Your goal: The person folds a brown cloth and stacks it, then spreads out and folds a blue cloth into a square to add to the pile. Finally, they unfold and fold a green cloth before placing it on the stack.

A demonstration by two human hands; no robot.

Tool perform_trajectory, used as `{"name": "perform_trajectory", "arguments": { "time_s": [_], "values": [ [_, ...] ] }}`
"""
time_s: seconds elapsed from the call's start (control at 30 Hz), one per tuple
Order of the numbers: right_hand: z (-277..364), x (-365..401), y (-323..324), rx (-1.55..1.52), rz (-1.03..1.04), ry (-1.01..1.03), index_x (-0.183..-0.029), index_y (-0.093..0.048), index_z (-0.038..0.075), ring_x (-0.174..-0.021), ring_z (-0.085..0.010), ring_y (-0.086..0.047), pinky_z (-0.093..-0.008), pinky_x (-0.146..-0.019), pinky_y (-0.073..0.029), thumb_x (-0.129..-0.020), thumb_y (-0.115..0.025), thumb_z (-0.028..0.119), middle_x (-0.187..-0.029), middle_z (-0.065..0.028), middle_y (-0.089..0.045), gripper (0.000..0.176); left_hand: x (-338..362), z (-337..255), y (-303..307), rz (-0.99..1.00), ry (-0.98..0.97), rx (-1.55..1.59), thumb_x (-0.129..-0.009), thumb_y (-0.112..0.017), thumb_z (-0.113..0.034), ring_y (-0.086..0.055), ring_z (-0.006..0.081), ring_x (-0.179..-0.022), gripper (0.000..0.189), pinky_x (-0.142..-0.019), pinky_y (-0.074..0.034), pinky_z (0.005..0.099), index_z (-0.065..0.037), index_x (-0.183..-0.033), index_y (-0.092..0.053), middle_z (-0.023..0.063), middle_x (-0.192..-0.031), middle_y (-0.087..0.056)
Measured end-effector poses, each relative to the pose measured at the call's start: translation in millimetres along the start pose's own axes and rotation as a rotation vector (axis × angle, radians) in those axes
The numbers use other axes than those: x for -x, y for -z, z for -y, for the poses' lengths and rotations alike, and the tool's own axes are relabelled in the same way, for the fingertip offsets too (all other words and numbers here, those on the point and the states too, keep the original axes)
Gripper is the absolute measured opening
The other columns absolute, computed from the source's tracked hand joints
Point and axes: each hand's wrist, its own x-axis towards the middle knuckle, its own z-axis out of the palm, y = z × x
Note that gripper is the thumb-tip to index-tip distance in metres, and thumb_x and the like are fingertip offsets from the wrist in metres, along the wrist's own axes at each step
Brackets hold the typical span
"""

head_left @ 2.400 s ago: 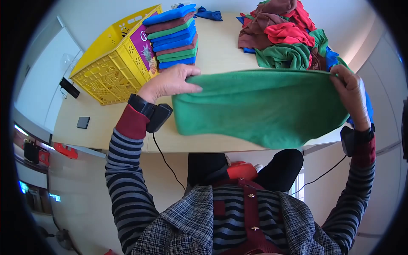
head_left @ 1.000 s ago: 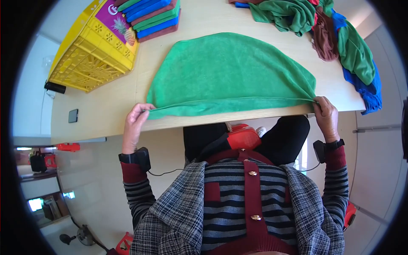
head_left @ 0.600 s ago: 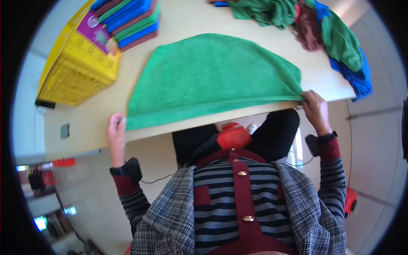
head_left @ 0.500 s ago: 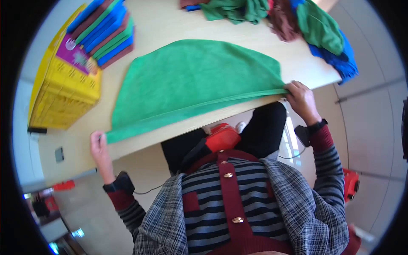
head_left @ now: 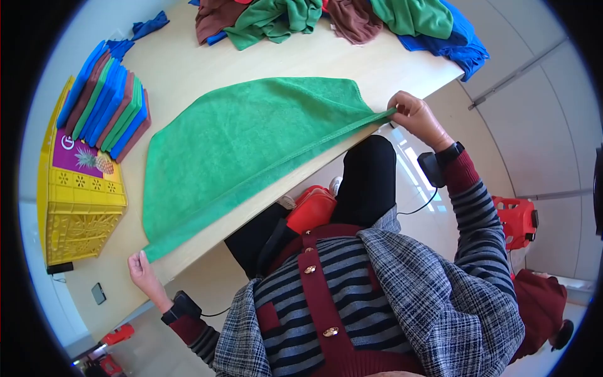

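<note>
A large green cloth (head_left: 245, 138) lies spread on the light wooden table (head_left: 188, 257), its near edge turned up in a narrow strip along the table's front edge. At the lower left, my left hand (head_left: 143, 271) is closed on one corner of that edge. My right hand (head_left: 418, 116) pinches the opposite corner at the right, slightly past the table edge. Between the two hands the near edge runs taut and slanted.
A yellow crate (head_left: 85, 213) stands at the left beside a row of folded cloths (head_left: 107, 107). Crumpled cloths (head_left: 276, 19) lie along the back. A phone (head_left: 98, 293) rests at the lower left. Another person (head_left: 540, 308) is at the lower right.
The view has turned and shifted. Both hands still hold the green cloth's corners; its right side now shows a folded-in edge more clearly.
</note>
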Motion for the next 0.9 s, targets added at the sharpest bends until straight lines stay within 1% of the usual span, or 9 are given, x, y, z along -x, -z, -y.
{"name": "perform_trajectory", "arguments": {
  "time_s": [0.1,0.17,0.23,0.37,0.47,0.57,0.73,0.83,0.9],
  "values": [
    [1,5,7,-0.568,0.089,-0.378,-0.101,-0.066,0.007,-0.073,-0.0078,-0.059,-0.0243,-0.069,-0.050,-0.095,-0.066,0.006,-0.088,0.0016,-0.062,0.006,0,-1,6,0.007,0.057,0.067,-0.105,-0.058,-0.010,-0.048,0.0043,-0.078,0.007,-0.071,-0.040,0.0204,-0.006,-0.100,-0.056,-0.0036,-0.084,-0.050],
    [2,0,14,-0.683,0.095,-0.391,-0.102,-0.066,0.008,-0.073,-0.0074,-0.059,-0.0233,-0.069,-0.050,-0.096,-0.065,0.007,-0.090,0.0015,-0.063,0.006,3,-17,5,-0.002,0.157,0.174,-0.105,-0.059,-0.012,-0.049,0.0050,-0.075,0.006,-0.069,-0.039,0.0208,-0.006,-0.104,-0.057,-0.0033,-0.084,-0.052],
    [3,-7,19,-0.912,0.114,-0.408,-0.105,-0.065,0.008,-0.072,-0.0067,-0.060,-0.0214,-0.070,-0.050,-0.099,-0.064,0.008,-0.093,0.0014,-0.065,0.006,6,-24,3,-0.004,0.145,0.204,-0.105,-0.058,-0.012,-0.049,0.0058,-0.075,0.007,-0.068,-0.040,0.0215,-0.006,-0.106,-0.057,-0.0028,-0.084,-0.052],
    [10,-13,20,-1.119,0.091,-0.394,-0.106,-0.065,0.007,-0.075,-0.0081,-0.062,-0.0227,-0.073,-0.053,-0.099,-0.065,0.008,-0.094,0.0003,-0.066,0.007,10,-39,-3,-0.021,0.114,0.288,-0.106,-0.057,-0.015,-0.051,0.0081,-0.075,0.010,-0.069,-0.040,0.0235,-0.005,-0.110,-0.057,-0.0014,-0.084,-0.054],
    [25,-9,20,-1.144,0.032,-0.346,-0.107,-0.066,0.007,-0.077,-0.0097,-0.063,-0.0243,-0.076,-0.054,-0.100,-0.065,0.009,-0.097,-0.0001,-0.066,0.008,9,-40,-4,-0.036,0.089,0.340,-0.106,-0.056,-0.016,-0.052,0.0092,-0.076,0.012,-0.072,-0.042,0.0247,-0.005,-0.111,-0.057,-0.0003,-0.085,-0.054],
    [37,-6,31,-1.132,0.005,-0.274,-0.109,-0.066,0.007,-0.080,-0.0112,-0.065,-0.0258,-0.079,-0.055,-0.100,-0.065,0.010,-0.100,-0.0008,-0.066,0.010,6,-31,4,-0.061,0.070,0.403,-0.107,-0.055,-0.016,-0.055,0.0112,-0.080,0.014,-0.077,-0.044,0.0274,-0.005,-0.114,-0.057,0.0029,-0.093,-0.060],
    [51,-21,52,-1.038,0.058,-0.104,-0.111,-0.066,0.007,-0.083,-0.0126,-0.065,-0.0270,-0.081,-0.055,-0.100,-0.064,0.011,-0.103,-0.0018,-0.064,0.011,6,-34,8,-0.110,0.077,0.511,-0.107,-0.056,-0.017,-0.059,0.0125,-0.085,0.015,-0.084,-0.046,0.0290,-0.005,-0.116,-0.057,0.0053,-0.099,-0.064],
    [53,-31,56,-0.975,0.110,-0.032,-0.110,-0.065,0.006,-0.084,-0.0127,-0.063,-0.0266,-0.081,-0.054,-0.100,-0.064,0.011,-0.101,-0.0023,-0.063,0.011,7,-30,14,-0.078,0.063,0.582,-0.107,-0.054,-0.016,-0.059,0.0133,-0.093,0.016,-0.089,-0.046,0.0317,-0.006,-0.119,-0.057,0.0083,-0.112,-0.066],
    [51,-31,56,-0.895,0.153,0.031,-0.109,-0.064,0.005,-0.085,-0.0130,-0.062,-0.0258,-0.080,-0.053,-0.100,-0.063,0.011,-0.101,-0.0031,-0.061,0.010,11,-31,14,-0.081,0.054,0.611,-0.107,-0.054,-0.016,-0.059,0.0134,-0.096,0.017,-0.090,-0.046,0.0323,-0.006,-0.120,-0.058,0.0088,-0.115,-0.065]
  ]
}}
